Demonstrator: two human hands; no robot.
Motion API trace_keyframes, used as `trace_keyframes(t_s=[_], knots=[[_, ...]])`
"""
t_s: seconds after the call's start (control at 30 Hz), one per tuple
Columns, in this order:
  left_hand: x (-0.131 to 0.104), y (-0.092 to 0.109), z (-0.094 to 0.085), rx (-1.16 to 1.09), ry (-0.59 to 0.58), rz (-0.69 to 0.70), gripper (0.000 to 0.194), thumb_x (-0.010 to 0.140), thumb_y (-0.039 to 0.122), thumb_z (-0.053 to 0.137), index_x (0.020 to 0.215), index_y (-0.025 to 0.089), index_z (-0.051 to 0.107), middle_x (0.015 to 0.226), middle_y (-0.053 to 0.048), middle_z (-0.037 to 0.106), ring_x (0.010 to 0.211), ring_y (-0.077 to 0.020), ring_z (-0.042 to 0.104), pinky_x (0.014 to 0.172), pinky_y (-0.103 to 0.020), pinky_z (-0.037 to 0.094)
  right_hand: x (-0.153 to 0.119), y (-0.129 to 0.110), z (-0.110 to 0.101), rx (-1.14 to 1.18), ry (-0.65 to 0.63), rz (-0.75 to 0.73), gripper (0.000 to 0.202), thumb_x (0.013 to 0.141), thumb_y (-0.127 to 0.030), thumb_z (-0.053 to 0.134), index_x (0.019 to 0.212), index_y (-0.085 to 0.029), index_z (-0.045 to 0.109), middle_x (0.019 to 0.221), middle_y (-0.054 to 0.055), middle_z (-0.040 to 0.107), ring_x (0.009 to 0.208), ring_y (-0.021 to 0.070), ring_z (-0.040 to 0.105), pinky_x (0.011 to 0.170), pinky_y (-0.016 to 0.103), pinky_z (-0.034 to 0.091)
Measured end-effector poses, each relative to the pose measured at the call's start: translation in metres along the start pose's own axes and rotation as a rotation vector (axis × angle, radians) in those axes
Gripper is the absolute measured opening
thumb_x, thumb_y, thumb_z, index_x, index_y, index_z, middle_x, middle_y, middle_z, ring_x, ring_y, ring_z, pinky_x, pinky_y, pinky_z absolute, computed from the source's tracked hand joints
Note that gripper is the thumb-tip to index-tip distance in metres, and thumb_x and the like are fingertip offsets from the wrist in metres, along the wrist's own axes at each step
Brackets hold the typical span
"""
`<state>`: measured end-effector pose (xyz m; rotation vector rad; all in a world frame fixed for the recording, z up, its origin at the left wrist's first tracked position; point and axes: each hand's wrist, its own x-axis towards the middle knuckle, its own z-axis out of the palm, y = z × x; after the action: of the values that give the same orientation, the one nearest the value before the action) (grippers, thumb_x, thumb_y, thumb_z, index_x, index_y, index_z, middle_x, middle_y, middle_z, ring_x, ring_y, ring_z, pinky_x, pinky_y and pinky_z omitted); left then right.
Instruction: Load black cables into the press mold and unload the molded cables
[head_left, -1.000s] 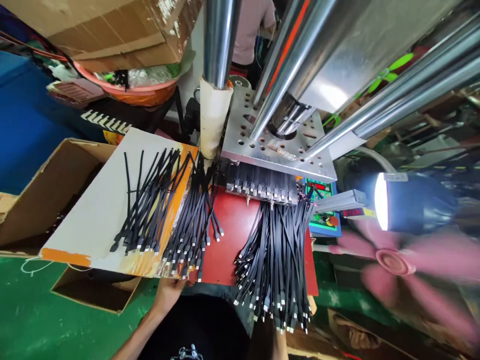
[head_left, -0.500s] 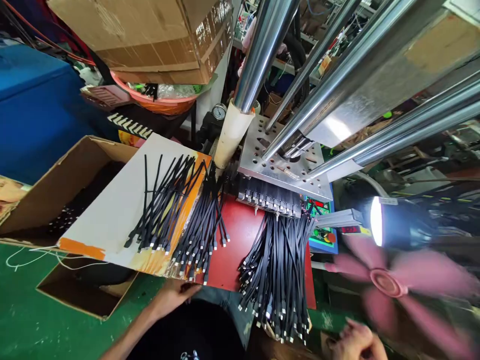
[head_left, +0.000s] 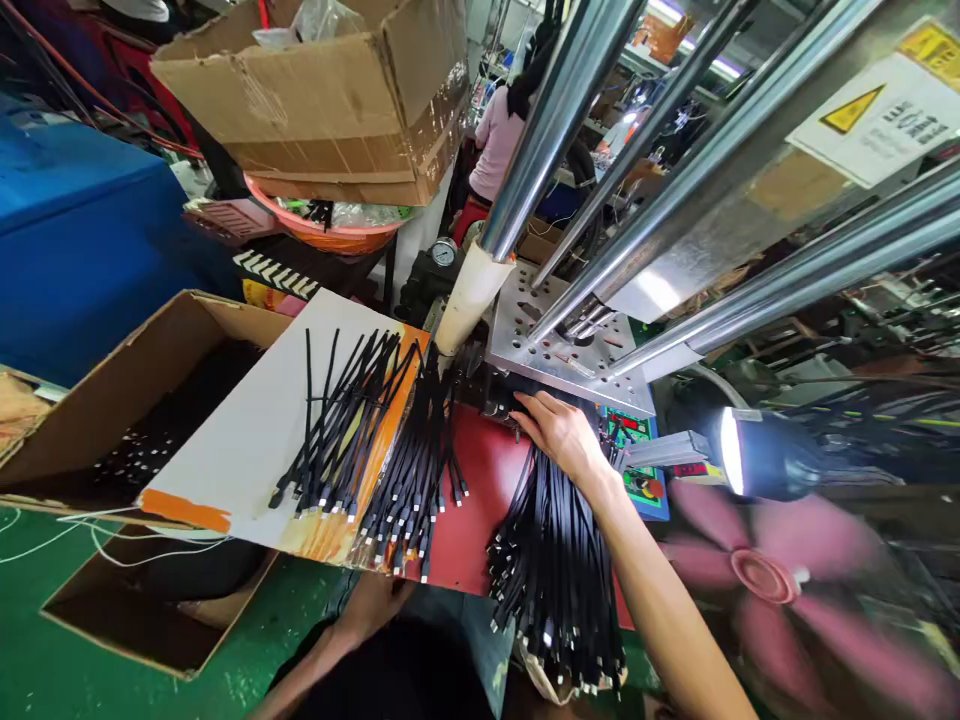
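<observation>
Nearest the wearer, the left hand sits low at the front edge of the red tabletop, its fingers partly hidden in shadow, so whether it holds anything cannot be told. Below and to its left, an open cardboard box stands on the green floor. A thick bundle of black cables spreads toward the wearer over the right part of the tabletop, pale connector tips running past its front edge. The right hand is above the far end of this bundle, fingers extended and slightly bent toward a dark block under the perforated metal plate; whether it touches or grips the block cannot be made out. Left of the bundle, more cables lie side by side across the board's taped right edge, and another group lies on the white board. Beyond the board's left side is a larger cardboard box with dark contents. To the right are a pink fan, a lit lamp and a control panel. Behind the plate, steel rods rise near a round gauge; farther back are an orange basin beneath a carton, and a person in a pink top.
</observation>
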<state>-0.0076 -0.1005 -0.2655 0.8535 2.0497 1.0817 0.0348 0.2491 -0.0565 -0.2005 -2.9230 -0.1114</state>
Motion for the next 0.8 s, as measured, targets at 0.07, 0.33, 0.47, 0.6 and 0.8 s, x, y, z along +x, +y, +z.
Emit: trace_keyframes(t_s=[0.07, 0.33, 0.47, 0.6, 0.8], knots=[[0.001, -0.005, 0.002, 0.004, 0.006, 0.01, 0.03, 0.079, 0.056, 0.06, 0.082, 0.032, 0.076, 0.092, -0.011, 0.083, 0.097, -0.0448, 0.079, 0.092, -0.053, 0.062, -0.004, 0.001, 0.001, 0.0, 0.033, 0.006, 0.047, 0.116, -0.04, 0.036, 0.129, -0.011, 0.071, 0.098, 0.012, 0.075, 0.084, 0.0212, 0.075, 0.075, 0.03, 0.057], [0.0, -0.021, 0.012, 0.034, 0.038, 0.023, 0.029, 0.081, 0.049, 0.06, 0.096, 0.03, 0.077, 0.111, -0.014, 0.083, 0.116, -0.0452, 0.074, 0.103, -0.052, 0.059, -0.003, -0.009, 0.006, 0.002, 0.12, 0.098, 0.043, 0.115, -0.038, 0.039, 0.118, -0.014, 0.074, 0.09, 0.01, 0.072, 0.077, 0.0184, 0.07, 0.07, 0.028, 0.053], [0.0, -0.024, 0.016, 0.039, 0.042, 0.033, 0.028, 0.083, 0.048, 0.059, 0.095, 0.029, 0.077, 0.105, -0.014, 0.083, 0.114, -0.0433, 0.075, 0.105, -0.05, 0.058, -0.003, -0.008, 0.005, 0.051, 0.256, 0.14, 0.039, 0.115, -0.035, 0.041, 0.112, -0.014, 0.074, 0.092, 0.01, 0.073, 0.077, 0.0179, 0.07, 0.073, 0.027, 0.054], [0.0, -0.027, 0.019, 0.034, 0.034, 0.026, 0.029, 0.086, 0.049, 0.054, 0.088, 0.029, 0.075, 0.09, -0.013, 0.081, 0.095, -0.0396, 0.078, 0.088, -0.043, 0.063, -0.005, -0.009, 0.004, 0.028, 0.221, 0.141, 0.037, 0.114, -0.033, 0.042, 0.112, -0.014, 0.074, 0.089, 0.01, 0.072, 0.074, 0.0178, 0.068, 0.07, 0.028, 0.053], [0.0, -0.029, 0.021, 0.007, 0.071, 0.031, 0.021, 0.081, 0.046, 0.059, 0.081, 0.031, 0.073, 0.088, -0.009, 0.081, 0.099, -0.038, 0.077, 0.087, -0.039, 0.063, -0.005, -0.009, 0.001, -0.083, 0.046, 0.042, 0.039, 0.115, -0.031, 0.039, 0.118, -0.013, 0.074, 0.089, 0.009, 0.071, 0.077, 0.0182, 0.068, 0.066, 0.028, 0.049]])
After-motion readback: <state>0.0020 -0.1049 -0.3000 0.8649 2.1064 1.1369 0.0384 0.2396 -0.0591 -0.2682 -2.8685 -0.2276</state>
